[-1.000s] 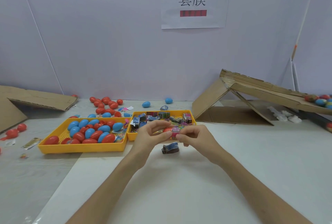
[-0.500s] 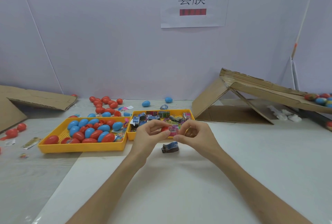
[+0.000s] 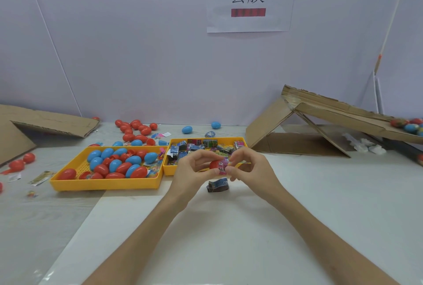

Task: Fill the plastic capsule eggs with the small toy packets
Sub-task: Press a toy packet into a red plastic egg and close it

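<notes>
My left hand (image 3: 194, 171) grips a red capsule egg half (image 3: 214, 164) above the table. My right hand (image 3: 249, 168) pinches a pink toy packet (image 3: 222, 168) that sits at the egg's open mouth. Both hands meet just in front of the small yellow tray (image 3: 170, 171), which holds several toy packets (image 3: 201, 145). A dark blue packet (image 3: 218, 185) lies on the table under my hands. The large yellow tray (image 3: 103, 183) to the left holds several red and blue eggs (image 3: 121, 163).
Loose red and blue eggs (image 3: 137, 128) lie behind the trays. Flattened cardboard (image 3: 50, 122) sits far left. A cardboard ramp (image 3: 332, 111) stands at right, with filled eggs (image 3: 409, 125) at its end. Scraps (image 3: 41, 177) lie left of the trays.
Both hands have stayed in place, with only slight finger shifts as the pink packet is worked at the red egg half. The view has tilted a little.
</notes>
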The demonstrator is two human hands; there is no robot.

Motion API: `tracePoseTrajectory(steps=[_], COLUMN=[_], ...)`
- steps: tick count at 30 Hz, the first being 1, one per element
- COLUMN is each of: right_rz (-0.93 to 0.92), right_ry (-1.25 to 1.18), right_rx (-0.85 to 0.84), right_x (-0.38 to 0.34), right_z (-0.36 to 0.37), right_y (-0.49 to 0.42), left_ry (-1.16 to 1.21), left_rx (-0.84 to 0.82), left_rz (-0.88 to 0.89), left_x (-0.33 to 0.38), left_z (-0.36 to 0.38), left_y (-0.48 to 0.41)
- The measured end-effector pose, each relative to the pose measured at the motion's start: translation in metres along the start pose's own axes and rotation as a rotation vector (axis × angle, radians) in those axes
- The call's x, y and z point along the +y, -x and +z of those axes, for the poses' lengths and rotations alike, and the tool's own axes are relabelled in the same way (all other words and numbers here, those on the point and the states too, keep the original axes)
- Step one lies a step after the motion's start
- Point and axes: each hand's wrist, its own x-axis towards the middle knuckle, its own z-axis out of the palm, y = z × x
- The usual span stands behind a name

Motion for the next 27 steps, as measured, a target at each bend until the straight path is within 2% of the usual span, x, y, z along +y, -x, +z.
tracePoseTrajectory(steps=[8,27], right_rz=[-0.213,-0.236], right_ry=[0.195,0.250], right_rx=[0.041,0.030], right_x=[0.0006,-0.0006], right_z=[0.0031,0.0059], right_y=[0.0025,0.0037], left_ry=[-0.043,-0.030], left_rx=[-0.028,-0.006], left_rz=[0.049,0.060], left_x=[-0.0010,-0.0035], left_z=[0.0022,-0.0002], left_y=[0.0009,-0.0009])
